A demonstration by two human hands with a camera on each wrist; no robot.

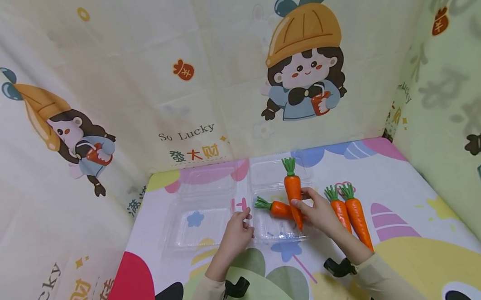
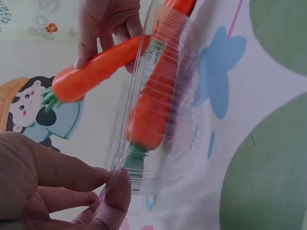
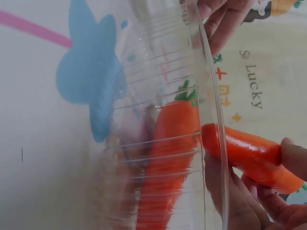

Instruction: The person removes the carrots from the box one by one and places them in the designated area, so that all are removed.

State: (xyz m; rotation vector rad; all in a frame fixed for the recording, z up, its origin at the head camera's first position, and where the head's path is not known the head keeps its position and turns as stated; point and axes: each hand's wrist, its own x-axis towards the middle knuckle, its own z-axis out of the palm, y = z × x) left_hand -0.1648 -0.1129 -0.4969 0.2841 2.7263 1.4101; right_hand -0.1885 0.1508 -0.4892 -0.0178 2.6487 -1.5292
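Note:
My right hand [image 1: 318, 209] holds a toy carrot [image 1: 293, 188] by its side, thumb in front and fingers behind, its green top up and its tip over a clear plastic box [image 1: 265, 232]. Inside that box lies a second carrot [image 1: 279, 209], its leaves toward the left. My left hand [image 1: 237, 231] pinches the box's rim [image 2: 120, 148] between thumb and fingers, as the left wrist view shows. Through the ribbed wall in the right wrist view, the lying carrot [image 3: 168, 153] shows near the held one [image 3: 252, 155].
Two more carrots [image 1: 357, 216] lie side by side right of the box, partly behind my right forearm. Another clear plastic box [image 1: 175, 230] stands open at the left, its lid [image 1: 205, 179] folded back. A printed cloth wall [image 1: 229, 100] rises behind the patterned table.

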